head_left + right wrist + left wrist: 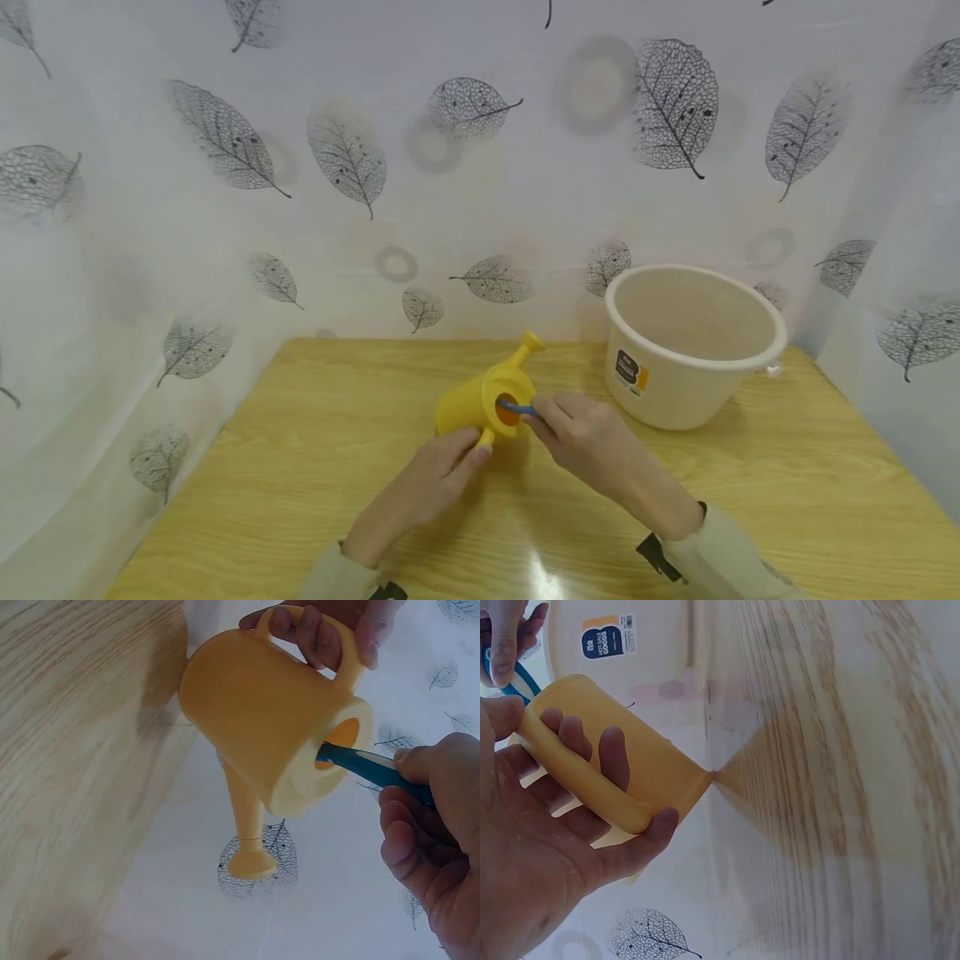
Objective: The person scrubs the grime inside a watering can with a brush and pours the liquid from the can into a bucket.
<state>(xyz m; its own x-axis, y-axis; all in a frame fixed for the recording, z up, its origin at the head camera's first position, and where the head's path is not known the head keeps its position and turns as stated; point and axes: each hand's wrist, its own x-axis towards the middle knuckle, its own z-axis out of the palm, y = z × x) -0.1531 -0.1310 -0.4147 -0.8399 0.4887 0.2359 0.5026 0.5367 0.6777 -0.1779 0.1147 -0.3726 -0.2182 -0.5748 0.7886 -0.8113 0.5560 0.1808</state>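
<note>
A yellow toy watering can [467, 403] is tilted over the table, its open mouth facing right and its spout [245, 810] pointing away from me. My left hand [435, 477] holds it by the handle [577, 776], fingers passed through the loop. In the right wrist view my right hand [442, 832] grips a slim blue handle with a pale stripe [375, 766], shaped like a toothbrush's. The far end of this handle goes into the can's mouth, so its tip is hidden inside.
A white plastic bucket [660, 392] with a label on its side stands at the back right of the wood-grain table [322, 417]. Pale curtains [510, 200] with dark leaf prints hang behind the table and at both sides.
</note>
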